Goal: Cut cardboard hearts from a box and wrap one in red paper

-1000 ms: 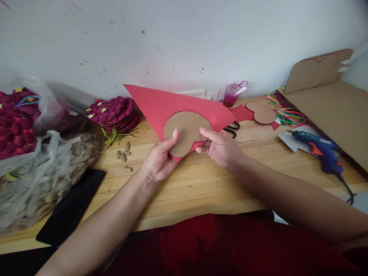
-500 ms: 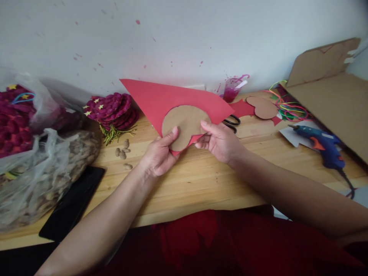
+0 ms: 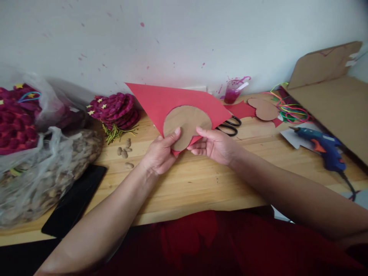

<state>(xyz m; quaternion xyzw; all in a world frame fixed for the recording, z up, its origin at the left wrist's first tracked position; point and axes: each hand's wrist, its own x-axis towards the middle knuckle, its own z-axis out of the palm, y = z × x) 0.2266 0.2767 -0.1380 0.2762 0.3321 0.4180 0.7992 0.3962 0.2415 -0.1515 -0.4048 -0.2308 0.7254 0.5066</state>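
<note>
A brown cardboard cutout (image 3: 188, 120) with a rounded outline lies against a larger sheet of red paper (image 3: 175, 96). My left hand (image 3: 162, 151) grips both at the lower left, its thumb flat on the cardboard and its fingers behind. At the lower right, my right hand (image 3: 214, 145) pinches the red paper and cardboard edge between thumb and curled fingers. The paper's lower right edge is cut or folded close to the cardboard. Black-handled scissors (image 3: 230, 125) lie on the table just beyond my right hand, their blades hidden.
On the wooden table (image 3: 186, 188) at right are a blue glue gun (image 3: 323, 145), a heart-shaped cardboard piece (image 3: 263, 108), colourful cords (image 3: 293, 111) and a cardboard box (image 3: 330, 99). A cup (image 3: 232, 92) stands behind. Left are peanuts (image 3: 124, 152), a peanut bag (image 3: 51, 180) and purple decorations (image 3: 113, 109).
My right hand has shifted slightly left along the cardboard's edge, its thumb now lower. More of the scissor handles shows. The view has moved slightly.
</note>
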